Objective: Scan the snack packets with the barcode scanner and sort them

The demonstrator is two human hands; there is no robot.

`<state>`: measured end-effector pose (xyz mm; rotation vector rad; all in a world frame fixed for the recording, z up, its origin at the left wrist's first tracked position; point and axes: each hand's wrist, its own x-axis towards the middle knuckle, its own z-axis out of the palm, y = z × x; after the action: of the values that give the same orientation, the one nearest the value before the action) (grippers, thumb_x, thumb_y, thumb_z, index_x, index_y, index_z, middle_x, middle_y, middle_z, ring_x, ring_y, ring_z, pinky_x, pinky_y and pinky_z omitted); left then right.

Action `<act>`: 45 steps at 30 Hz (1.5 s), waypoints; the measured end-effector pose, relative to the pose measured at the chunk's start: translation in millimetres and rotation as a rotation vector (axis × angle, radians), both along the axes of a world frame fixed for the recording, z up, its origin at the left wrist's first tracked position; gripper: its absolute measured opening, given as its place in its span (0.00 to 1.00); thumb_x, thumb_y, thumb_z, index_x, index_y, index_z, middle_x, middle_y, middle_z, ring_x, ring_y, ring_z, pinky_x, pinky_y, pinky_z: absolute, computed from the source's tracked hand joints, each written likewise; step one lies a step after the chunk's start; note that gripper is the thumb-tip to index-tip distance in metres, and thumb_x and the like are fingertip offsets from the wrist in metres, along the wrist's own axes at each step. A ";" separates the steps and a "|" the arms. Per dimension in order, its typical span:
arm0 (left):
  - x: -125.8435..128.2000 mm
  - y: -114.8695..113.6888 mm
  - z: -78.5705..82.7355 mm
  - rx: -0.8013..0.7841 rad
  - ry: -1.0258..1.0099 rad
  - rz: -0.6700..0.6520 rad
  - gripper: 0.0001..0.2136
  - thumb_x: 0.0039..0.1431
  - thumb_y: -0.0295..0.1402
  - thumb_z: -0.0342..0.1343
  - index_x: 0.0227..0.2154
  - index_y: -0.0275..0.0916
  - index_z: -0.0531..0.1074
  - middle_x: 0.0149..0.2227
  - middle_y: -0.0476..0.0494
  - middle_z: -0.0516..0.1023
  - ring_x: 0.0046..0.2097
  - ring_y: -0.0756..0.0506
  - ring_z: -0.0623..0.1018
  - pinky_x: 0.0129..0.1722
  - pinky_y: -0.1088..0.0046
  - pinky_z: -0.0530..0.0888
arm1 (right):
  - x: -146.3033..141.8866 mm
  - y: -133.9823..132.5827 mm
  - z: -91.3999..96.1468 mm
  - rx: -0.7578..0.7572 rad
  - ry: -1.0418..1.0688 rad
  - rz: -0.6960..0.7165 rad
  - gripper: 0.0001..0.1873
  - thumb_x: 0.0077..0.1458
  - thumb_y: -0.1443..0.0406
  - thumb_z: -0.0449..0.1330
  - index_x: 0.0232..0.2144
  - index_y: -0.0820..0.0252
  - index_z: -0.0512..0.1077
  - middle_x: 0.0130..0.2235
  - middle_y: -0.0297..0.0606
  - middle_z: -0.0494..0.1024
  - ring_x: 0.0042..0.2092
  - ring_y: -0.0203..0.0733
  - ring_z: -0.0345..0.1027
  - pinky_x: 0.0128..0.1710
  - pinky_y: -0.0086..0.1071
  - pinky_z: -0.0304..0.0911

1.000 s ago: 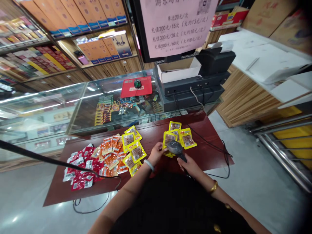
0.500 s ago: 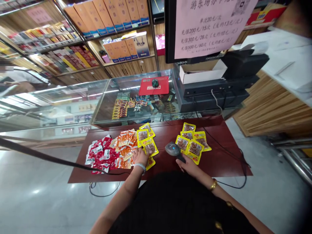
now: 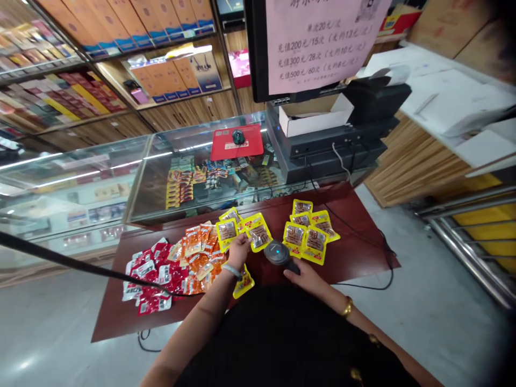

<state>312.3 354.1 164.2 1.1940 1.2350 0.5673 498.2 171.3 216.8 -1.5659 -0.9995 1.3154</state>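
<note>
My left hand [image 3: 239, 251] is closed on the edge of a yellow snack packet [image 3: 258, 234] with a clear window. Other yellow packets [image 3: 228, 231] lie beside and under that hand. My right hand [image 3: 303, 275] grips a dark handheld barcode scanner [image 3: 278, 252] by its handle, its head close to the held packet. Several more yellow packets [image 3: 314, 244] are grouped right of the scanner. Left of my left hand lie orange packets [image 3: 198, 248], and beyond them a heap of red and white packets [image 3: 155, 277].
The packets lie on a dark red tabletop [image 3: 266, 277] against a glass display counter [image 3: 145, 207]. On the glass are a red mat [image 3: 217, 145] and a mouse [image 3: 238, 137]. A monitor [image 3: 258, 54] bearing a pink price sheet [image 3: 322, 43] stands behind. Black cables [image 3: 355, 231] cross the table's right side.
My left hand has moved from resting flat over the packets to gripping one yellow packet, now shifted up and right toward the scanner. The whole view has shifted somewhat.
</note>
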 end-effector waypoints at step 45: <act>-6.6 25.1 10.9 0.012 0.105 -0.281 0.11 0.47 0.39 0.61 0.29 0.36 0.79 0.29 0.42 0.80 0.32 0.46 0.76 0.38 0.70 0.72 | -12.1 -3.0 -11.1 -0.142 0.062 -0.033 0.32 0.51 0.47 0.60 0.52 0.61 0.67 0.25 0.32 0.71 0.25 0.39 0.64 0.25 0.31 0.61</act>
<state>305.7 379.2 175.2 1.3937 1.1271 0.3071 486.1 168.3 205.7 -1.6301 -0.8539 1.4295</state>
